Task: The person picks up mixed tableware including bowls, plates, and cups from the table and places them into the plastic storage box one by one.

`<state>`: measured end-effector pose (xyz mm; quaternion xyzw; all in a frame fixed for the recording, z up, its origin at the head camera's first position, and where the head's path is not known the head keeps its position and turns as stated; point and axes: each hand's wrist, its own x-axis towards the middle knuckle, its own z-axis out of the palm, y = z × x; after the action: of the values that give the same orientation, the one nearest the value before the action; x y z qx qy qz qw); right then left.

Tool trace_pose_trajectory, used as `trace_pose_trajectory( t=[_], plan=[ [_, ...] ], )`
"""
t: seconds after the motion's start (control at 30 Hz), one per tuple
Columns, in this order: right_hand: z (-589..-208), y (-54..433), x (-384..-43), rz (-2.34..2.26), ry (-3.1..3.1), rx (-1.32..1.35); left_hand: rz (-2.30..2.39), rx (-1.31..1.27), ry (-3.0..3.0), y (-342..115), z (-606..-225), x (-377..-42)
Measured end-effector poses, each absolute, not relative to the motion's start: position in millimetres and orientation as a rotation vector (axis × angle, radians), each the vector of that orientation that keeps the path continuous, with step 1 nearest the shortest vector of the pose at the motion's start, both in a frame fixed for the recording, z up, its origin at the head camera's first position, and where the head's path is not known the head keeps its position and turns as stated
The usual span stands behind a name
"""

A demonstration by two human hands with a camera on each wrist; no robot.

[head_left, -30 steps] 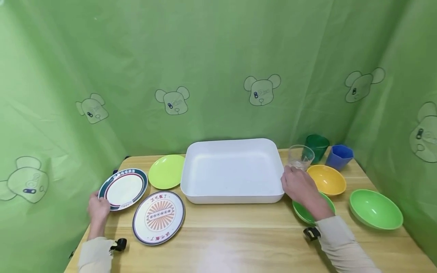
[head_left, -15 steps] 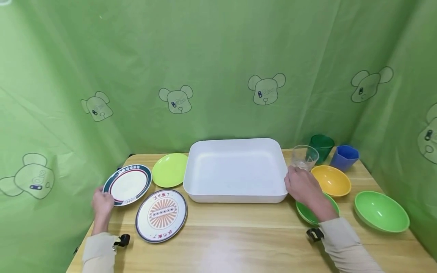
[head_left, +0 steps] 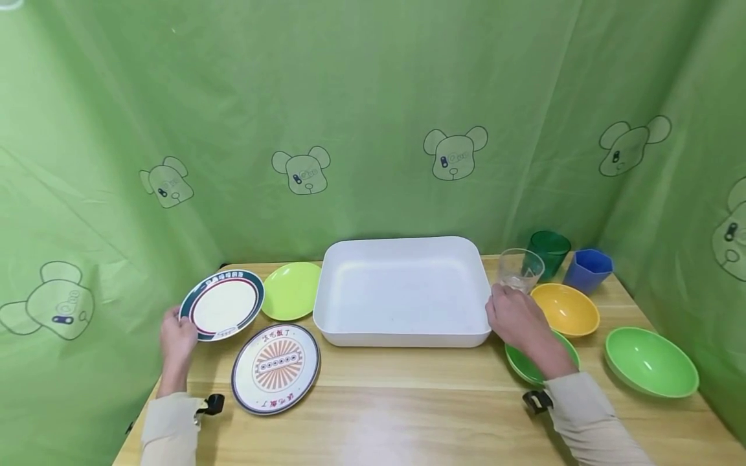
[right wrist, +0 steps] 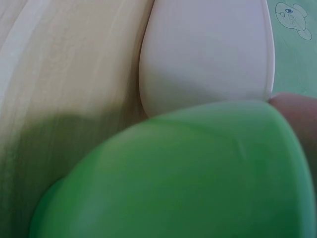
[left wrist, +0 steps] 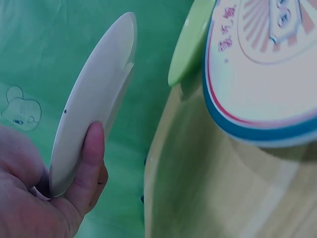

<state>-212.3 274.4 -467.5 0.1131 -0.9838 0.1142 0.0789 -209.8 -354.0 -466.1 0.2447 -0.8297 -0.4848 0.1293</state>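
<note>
My left hand pinches the near-left rim of a white plate with a dark green border, tilted above the table. In the left wrist view the thumb lies along one face of that plate. A plate with an orange sunburst lies to its right, and a small lime-green plate behind. My right hand holds the right rim of a white rectangular tray; its fingertips are mostly hidden. A green bowl covers much of the right wrist view.
Beyond the right hand stand a clear glass, a dark green cup and a blue cup. A yellow bowl and a larger light green bowl are further right. A green curtain encloses the table.
My left hand has raised the green-bordered plate, which moved up and slightly right. The head view shifted a little. My right hand stays at the tray's rim.
</note>
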Motion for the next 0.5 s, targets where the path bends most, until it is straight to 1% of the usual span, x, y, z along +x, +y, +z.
trace_pose_trajectory(
  t=[0.5],
  plan=[
    [-471,276,-213,0.375,-2.943,0.333,-1.481,0.635,-2.404,-329,-447,-217]
  ],
)
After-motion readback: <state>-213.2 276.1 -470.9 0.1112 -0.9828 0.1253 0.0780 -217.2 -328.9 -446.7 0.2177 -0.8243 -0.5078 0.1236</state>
